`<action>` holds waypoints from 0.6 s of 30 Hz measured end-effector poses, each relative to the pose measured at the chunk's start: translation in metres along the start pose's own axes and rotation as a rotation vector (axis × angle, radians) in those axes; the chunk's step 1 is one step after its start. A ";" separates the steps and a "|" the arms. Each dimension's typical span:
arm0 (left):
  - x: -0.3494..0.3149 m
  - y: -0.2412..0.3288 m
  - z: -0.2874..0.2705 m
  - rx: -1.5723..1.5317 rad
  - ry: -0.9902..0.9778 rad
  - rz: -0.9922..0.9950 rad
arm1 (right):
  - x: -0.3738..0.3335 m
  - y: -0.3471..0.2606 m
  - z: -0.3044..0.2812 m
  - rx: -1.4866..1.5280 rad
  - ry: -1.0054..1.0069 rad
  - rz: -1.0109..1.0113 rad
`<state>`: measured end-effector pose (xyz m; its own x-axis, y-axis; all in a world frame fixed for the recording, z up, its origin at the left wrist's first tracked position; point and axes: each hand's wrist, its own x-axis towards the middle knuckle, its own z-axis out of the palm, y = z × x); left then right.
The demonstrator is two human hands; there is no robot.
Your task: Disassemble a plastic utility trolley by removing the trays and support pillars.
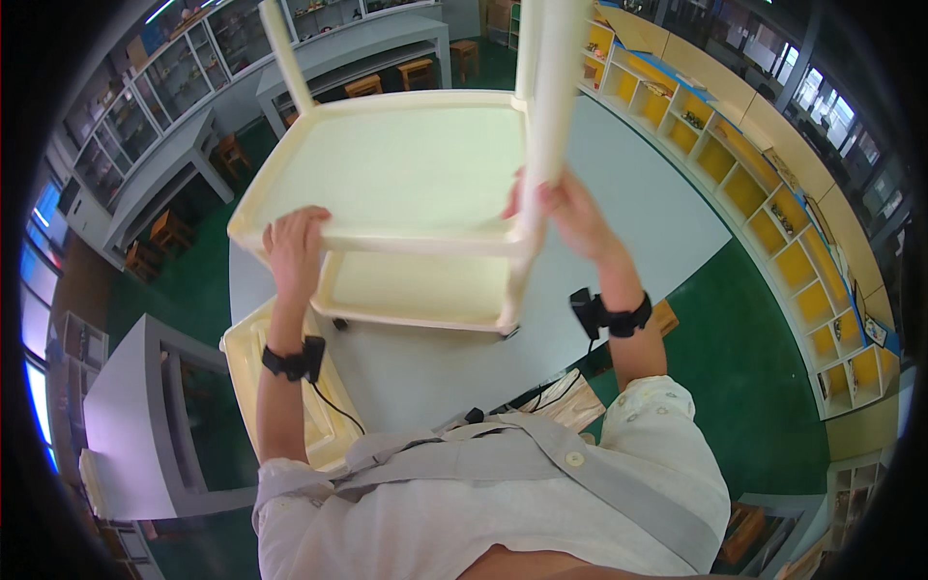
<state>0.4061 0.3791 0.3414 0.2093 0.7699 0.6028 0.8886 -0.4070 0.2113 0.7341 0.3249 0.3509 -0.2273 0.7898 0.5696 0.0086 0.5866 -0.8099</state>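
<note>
In front of me stands a cream plastic rolling cart, with an upper shelf [406, 164] and a lower shelf [416, 290] joined by round posts. Its near right post [551, 87] rises past the top of the view, and a dark caster [339, 324] shows under the lower shelf. My left hand [297, 246] is closed over the near left rim of the upper shelf, fingers on top. At the near right corner, my right hand [572, 205] wraps round the post; the post hides part of its fingers. The two shelves hold nothing visible.
The cart is on a pale grey tabletop [638, 222]. A cream plastic tray [324, 430] lies by my left forearm, and wooden boards [570, 404] are near my body. Yellow-backed shelving [744, 184] curves along the right; grey benches [145, 406] and stools [170, 230] stand left.
</note>
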 end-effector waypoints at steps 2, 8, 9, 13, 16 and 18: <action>0.006 0.003 -0.005 -0.331 -0.011 -0.012 | -0.005 -0.007 0.045 -0.106 -0.156 0.066; -0.013 0.031 -0.026 -1.645 -0.343 0.064 | 0.022 -0.024 0.134 -0.697 -0.180 -0.584; -0.013 0.026 -0.033 -1.783 -0.303 0.096 | 0.026 -0.026 0.130 -0.694 -0.212 -0.491; -0.026 0.000 -0.052 -1.833 -0.397 0.292 | 0.042 -0.017 0.091 -0.848 -0.303 -0.390; -0.037 -0.008 -0.058 -1.702 -0.271 0.054 | 0.036 -0.003 0.086 -0.922 -0.433 -0.261; -0.042 -0.005 -0.058 -1.658 -0.143 -0.110 | 0.031 0.005 0.093 -1.126 -0.485 -0.296</action>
<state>0.3696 0.3204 0.3596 0.2952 0.8263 0.4797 -0.4468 -0.3244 0.8337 0.6361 0.3357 0.3521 -0.6938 0.5955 0.4050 0.6652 0.7454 0.0436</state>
